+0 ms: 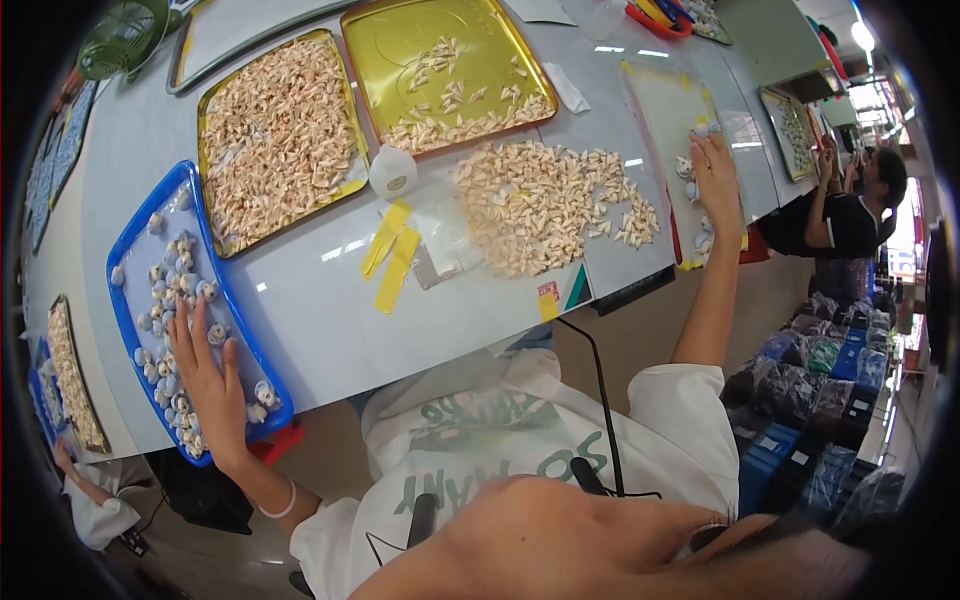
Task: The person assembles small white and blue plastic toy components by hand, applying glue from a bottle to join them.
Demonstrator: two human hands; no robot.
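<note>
Though the small pale round pieces [170,300] in the blue tray [135,235] looked light, hard and apt to roll — best pinched singly — the left hand [208,375] lay spread flat over them, gripping nothing; the right hand [715,175] rested open on similar pieces in a clear-lined tray [660,100] on the glossy grey table [310,300], in a crowded workshop.

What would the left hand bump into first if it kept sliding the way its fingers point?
Probably the small round white pieces lying just past the left hand inside the blue tray. Beyond them comes the tray's far rim; depth is hard to judge here.
</note>
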